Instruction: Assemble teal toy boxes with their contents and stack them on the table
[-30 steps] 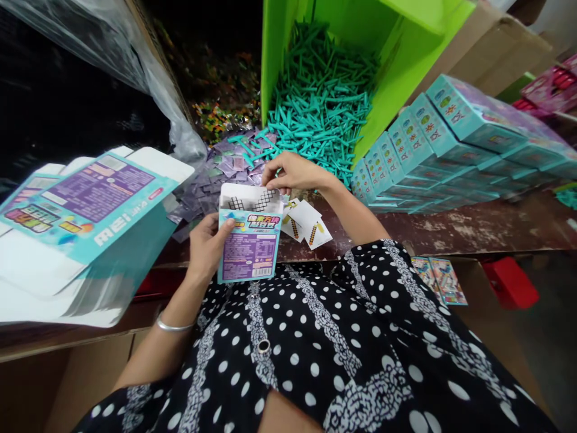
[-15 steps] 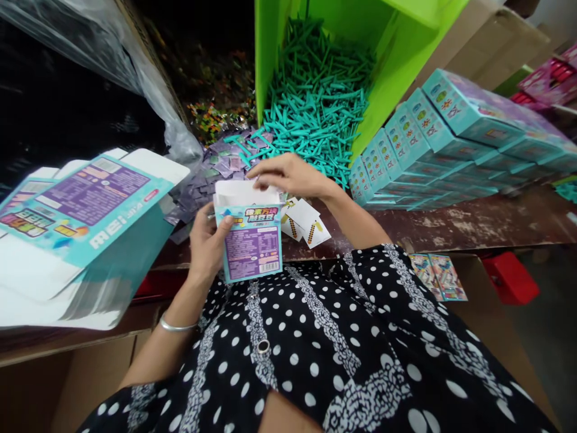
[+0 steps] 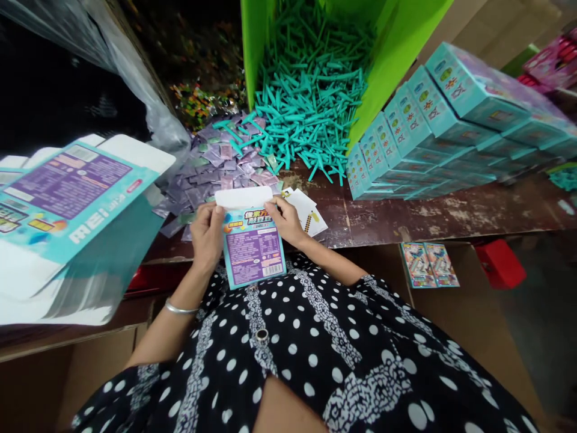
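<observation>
Head view: far left, fanned stack of flattened-looking teal, purple and white cardboard cartons (image 3: 85, 180), probably kept within left-side reach. Next, loose heap of small purple film sachets (image 3: 205, 171). Left hand (image 3: 207, 236) pinches upper left edge of a teal-and-purple printed cardboard box (image 3: 255, 255); right hand (image 3: 285, 221) pinches its upper right corner. Box sits before the torso, white flap up, printed face to camera; two-sided grip presumably steadies the top. Behind, teal plastic stick-shaped pieces (image 3: 311, 102) spill from bright green bin (image 3: 401, 42), opening toward the person, likely for easy reach. White printed cards (image 3: 315, 218) just beside right hand. Worn dark-red table (image 3: 358, 221): front edge runs behind the box; sachets crowd left, more bare surface right of cards. Far right, teal cardboard boxes (image 3: 417, 135) stacked in rows, probably saving space.
</observation>
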A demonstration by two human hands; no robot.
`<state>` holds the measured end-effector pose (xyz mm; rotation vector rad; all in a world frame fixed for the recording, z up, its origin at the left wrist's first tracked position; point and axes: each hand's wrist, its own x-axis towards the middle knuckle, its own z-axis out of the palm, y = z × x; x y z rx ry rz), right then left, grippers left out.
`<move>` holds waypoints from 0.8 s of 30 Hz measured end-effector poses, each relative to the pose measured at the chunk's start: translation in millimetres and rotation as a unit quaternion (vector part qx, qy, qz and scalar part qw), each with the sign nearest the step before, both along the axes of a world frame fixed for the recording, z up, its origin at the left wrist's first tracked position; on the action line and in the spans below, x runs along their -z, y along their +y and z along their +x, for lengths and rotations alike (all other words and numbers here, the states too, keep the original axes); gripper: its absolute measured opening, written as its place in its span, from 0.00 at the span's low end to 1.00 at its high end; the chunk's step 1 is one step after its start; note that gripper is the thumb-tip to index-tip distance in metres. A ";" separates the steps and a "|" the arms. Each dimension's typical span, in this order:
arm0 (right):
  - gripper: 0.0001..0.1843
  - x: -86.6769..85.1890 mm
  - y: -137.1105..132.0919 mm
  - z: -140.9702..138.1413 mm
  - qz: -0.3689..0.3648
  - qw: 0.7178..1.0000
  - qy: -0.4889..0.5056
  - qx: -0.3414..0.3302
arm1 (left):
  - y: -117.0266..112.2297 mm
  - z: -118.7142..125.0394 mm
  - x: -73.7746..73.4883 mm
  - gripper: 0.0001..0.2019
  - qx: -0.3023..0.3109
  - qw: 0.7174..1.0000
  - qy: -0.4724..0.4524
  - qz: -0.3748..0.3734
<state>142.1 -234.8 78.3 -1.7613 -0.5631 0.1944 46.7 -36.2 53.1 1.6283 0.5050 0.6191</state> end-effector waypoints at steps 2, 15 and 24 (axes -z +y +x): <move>0.28 -1.1 8.3 5.5 0.062 0.997 0.013 0.035 | 3.1 5.6 -1.0 0.33 -0.047 0.998 -0.034 0.020; 0.26 -43.1 6.1 63.5 -0.045 0.934 0.145 -0.324 | 32.6 3.9 -55.2 0.21 0.179 0.981 0.079 -0.016; 0.30 -46.0 -1.8 59.0 -0.121 0.942 0.067 -0.307 | 17.4 4.4 -65.4 0.17 0.117 0.991 0.048 0.035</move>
